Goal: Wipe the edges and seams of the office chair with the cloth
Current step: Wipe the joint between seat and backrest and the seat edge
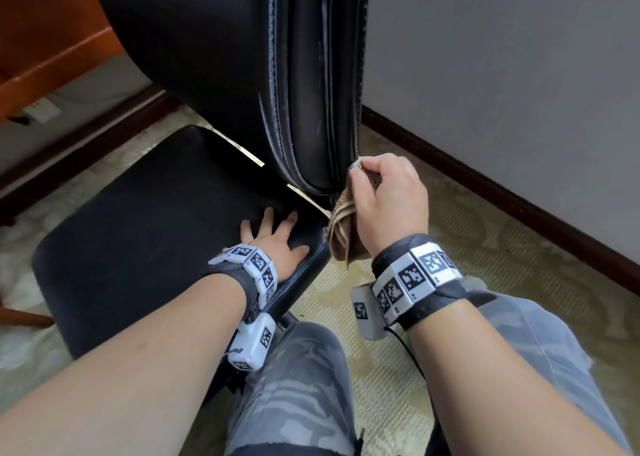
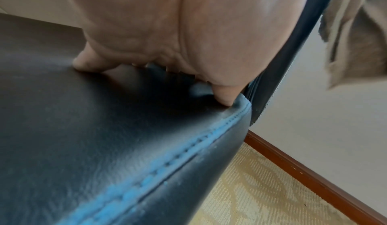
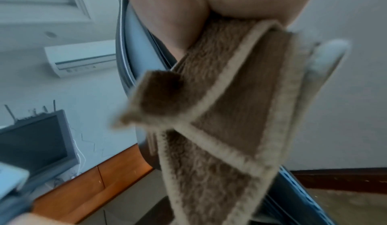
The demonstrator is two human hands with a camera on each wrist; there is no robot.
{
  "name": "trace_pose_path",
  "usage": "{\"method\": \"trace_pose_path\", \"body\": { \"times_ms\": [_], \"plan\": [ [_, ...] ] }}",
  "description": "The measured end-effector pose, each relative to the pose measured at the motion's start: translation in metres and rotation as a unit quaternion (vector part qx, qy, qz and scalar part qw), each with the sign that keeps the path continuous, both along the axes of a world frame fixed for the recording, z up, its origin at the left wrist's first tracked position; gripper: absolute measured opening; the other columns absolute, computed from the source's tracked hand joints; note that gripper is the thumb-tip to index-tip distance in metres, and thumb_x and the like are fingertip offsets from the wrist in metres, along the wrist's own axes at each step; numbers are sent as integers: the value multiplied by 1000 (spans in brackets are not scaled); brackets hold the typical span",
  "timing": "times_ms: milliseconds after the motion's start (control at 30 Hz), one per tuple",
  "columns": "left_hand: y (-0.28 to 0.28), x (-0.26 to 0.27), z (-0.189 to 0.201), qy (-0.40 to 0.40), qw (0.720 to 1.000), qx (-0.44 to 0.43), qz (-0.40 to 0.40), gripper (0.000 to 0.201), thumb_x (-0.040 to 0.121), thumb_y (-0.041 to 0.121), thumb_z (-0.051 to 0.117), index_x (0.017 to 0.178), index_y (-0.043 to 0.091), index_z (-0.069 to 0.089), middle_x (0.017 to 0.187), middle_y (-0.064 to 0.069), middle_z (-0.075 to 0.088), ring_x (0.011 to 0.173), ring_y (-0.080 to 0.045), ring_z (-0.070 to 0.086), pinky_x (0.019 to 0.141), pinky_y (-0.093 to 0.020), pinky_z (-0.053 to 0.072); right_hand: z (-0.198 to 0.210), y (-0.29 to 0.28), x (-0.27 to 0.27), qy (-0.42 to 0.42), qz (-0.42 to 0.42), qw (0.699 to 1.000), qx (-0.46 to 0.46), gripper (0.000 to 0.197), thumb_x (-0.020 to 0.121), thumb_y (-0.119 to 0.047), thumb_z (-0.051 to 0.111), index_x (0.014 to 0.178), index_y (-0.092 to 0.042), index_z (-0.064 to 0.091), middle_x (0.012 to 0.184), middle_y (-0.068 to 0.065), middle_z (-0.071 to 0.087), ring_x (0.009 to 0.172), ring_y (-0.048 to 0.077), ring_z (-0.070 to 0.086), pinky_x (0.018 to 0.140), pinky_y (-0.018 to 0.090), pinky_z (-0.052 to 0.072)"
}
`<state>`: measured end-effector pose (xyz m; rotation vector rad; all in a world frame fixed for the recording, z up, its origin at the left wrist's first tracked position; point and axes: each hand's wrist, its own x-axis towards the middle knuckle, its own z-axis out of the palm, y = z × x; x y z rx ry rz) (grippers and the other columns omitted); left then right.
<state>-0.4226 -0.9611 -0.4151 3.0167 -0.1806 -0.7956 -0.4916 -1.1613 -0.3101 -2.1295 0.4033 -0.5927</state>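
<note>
The black leather office chair fills the head view: its seat (image 1: 138,220) lies low at the left and its backrest (image 1: 311,92) rises in the middle with stitched seams along its edge. My left hand (image 1: 277,237) lies flat on the seat near its right edge, fingers spread; the left wrist view shows fingertips (image 2: 225,99) pressing beside the blue-stitched seam (image 2: 178,159). My right hand (image 1: 388,192) grips a folded brown cloth (image 1: 343,237) against the backrest's lower right edge. The cloth (image 3: 220,121) hangs down from the palm in the right wrist view.
A grey wall (image 1: 519,75) with a dark wooden skirting board (image 1: 502,192) runs close on the right. Patterned carpet (image 1: 485,265) covers the floor. A wooden cabinet (image 1: 45,40) stands at the upper left. My knee in camouflage trousers (image 1: 294,386) is just below the seat.
</note>
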Motion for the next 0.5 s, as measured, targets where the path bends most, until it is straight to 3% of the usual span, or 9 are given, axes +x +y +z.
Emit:
{"method": "trace_pose_path", "body": {
  "times_ms": [133, 267, 367, 500],
  "plan": [
    [1, -2, -5, -18, 1000, -2, 0, 74, 97, 71, 41, 159, 57, 2, 175, 4, -10, 157, -45, -11, 124, -67, 11, 5, 0, 2, -36, -4, 999, 3, 20, 100, -30, 62, 110, -14, 69, 106, -4, 63, 93, 5, 56, 79, -3, 33],
    [3, 3, -11, -25, 1000, -2, -13, 78, 92, 76, 37, 159, 56, 2, 175, 1, -9, 159, -43, -8, 124, -67, 11, -13, -5, 0, 50, 25, 998, -17, 18, 101, -32, 59, 109, -19, 69, 107, -3, 61, 91, 7, 54, 75, 2, 32],
    [5, 6, -16, -27, 1000, -8, -14, 81, 85, 78, 32, 157, 58, 1, 175, 1, -9, 159, -42, -7, 123, -67, 11, -21, -22, -2, 86, 13, 996, -11, 17, 100, -36, 58, 106, -27, 71, 106, -9, 64, 98, 7, 57, 86, 17, 36],
    [5, 0, -15, -32, 999, -27, -5, 75, 91, 73, 38, 155, 60, 1, 174, 7, -10, 157, -45, -12, 122, -69, 12, -26, -44, -7, 73, -47, 996, 25, 16, 98, -37, 62, 107, -27, 71, 109, -10, 67, 105, 9, 61, 94, 22, 42]
  ]
}}
